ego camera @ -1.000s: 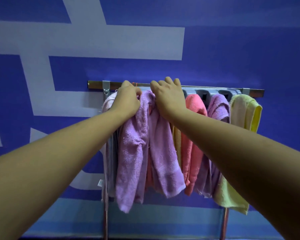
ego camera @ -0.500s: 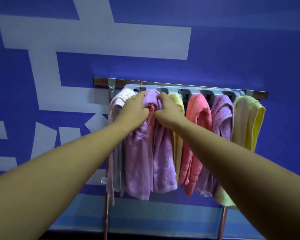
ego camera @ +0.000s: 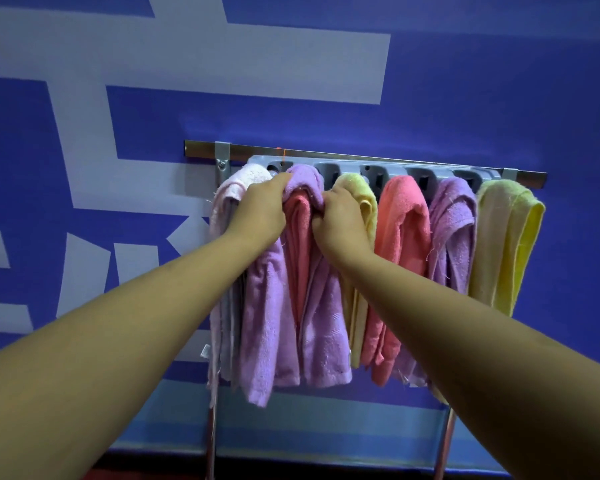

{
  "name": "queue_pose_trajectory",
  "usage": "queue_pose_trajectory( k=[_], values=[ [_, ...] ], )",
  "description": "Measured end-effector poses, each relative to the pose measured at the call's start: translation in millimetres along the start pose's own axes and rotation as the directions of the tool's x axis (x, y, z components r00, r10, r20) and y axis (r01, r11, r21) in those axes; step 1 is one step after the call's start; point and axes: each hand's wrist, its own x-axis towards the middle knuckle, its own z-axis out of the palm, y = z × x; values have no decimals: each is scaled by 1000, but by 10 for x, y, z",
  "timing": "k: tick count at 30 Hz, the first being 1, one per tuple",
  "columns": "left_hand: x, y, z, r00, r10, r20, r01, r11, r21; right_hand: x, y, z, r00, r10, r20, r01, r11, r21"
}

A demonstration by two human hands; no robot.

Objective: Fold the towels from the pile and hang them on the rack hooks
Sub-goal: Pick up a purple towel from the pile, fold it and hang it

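A grey hook rack (ego camera: 340, 167) hangs on a metal rail (ego camera: 361, 157) against the blue wall. A lilac towel (ego camera: 274, 306) is draped over the second hook from the left, on top of a coral towel (ego camera: 297, 230). My left hand (ego camera: 257, 213) grips the lilac towel's left fold just under the hook. My right hand (ego camera: 340, 223) grips its right fold. A pale pink towel (ego camera: 227, 192) hangs to the left. To the right hang a yellow towel (ego camera: 359, 192), a coral towel (ego camera: 402, 230), a lilac towel (ego camera: 452, 230) and a yellow towel (ego camera: 503, 244).
The rack stands on two metal legs (ego camera: 212, 438) close to the blue wall with pale painted shapes (ego camera: 222, 60). A lighter blue band (ego camera: 326, 427) runs along the wall's foot. The pile of towels is out of view.
Both hands have come down from the rack's top to the lilac towel's folds below the hook. The towel now hangs straighter and lower, and the view has shifted left.
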Motion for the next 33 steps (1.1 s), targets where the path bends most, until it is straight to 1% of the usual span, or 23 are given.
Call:
queue_pose_trajectory(
  k=[3, 5, 7, 10, 12, 13, 14, 18, 20, 22, 25, 27, 30, 33],
  values=[
    [-43, -78, 20, 998, 28, 63, -27, 1000, -10, -78, -2, 40, 997, 70, 12, -71, 991, 114],
    [-83, -89, 56, 991, 25, 133, -26, 1000, 12, -109, -17, 39, 996, 88, 22, -90, 986, 142],
    [-137, -91, 91, 985, 4, 172, 2, 999, -36, -145, -24, 31, 994, 100, 41, -106, 981, 165],
    [-216, -86, 127, 983, -102, 154, 121, 986, -119, -187, 10, 15, 988, 143, 63, -153, 962, 225],
    [-243, -74, 143, 967, -212, 144, 237, 953, -189, -209, 45, 1, 986, 151, 75, -164, 958, 233],
    [-260, -68, 158, 958, -244, 150, 274, 933, -233, -216, 70, 4, 985, 151, 82, -166, 959, 230],
    [-286, -67, 174, 956, -248, 157, 282, 926, -250, -232, 87, 11, 985, 148, 90, -165, 960, 226],
    [-419, -121, 283, 980, -151, 132, 174, 967, -188, -338, 137, 69, 981, 154, 118, -180, 949, 259],
    [-479, -151, 288, 978, -161, 135, 187, 959, -210, -390, 165, 90, 978, 158, 134, -189, 943, 274],
    [-523, -187, 276, 967, -183, 178, 223, 947, -233, -438, 198, 104, 979, 164, 118, -191, 943, 271],
    [-597, -248, 298, 945, -213, 246, 258, 952, -166, -509, 244, 125, 977, 207, 46, -212, 941, 262],
    [-652, -301, 347, 947, -221, 232, 261, 952, -160, -579, 279, 156, 971, 229, 69, -239, 934, 267],
    [-729, -375, 418, 961, -206, 188, 243, 948, -206, -727, 362, 229, 962, 235, 140, -266, 921, 284],
    [-824, -409, 442, 949, -212, 233, 267, 933, -239, -870, 423, 296, 963, 247, 104, -266, 925, 271]
  ],
)
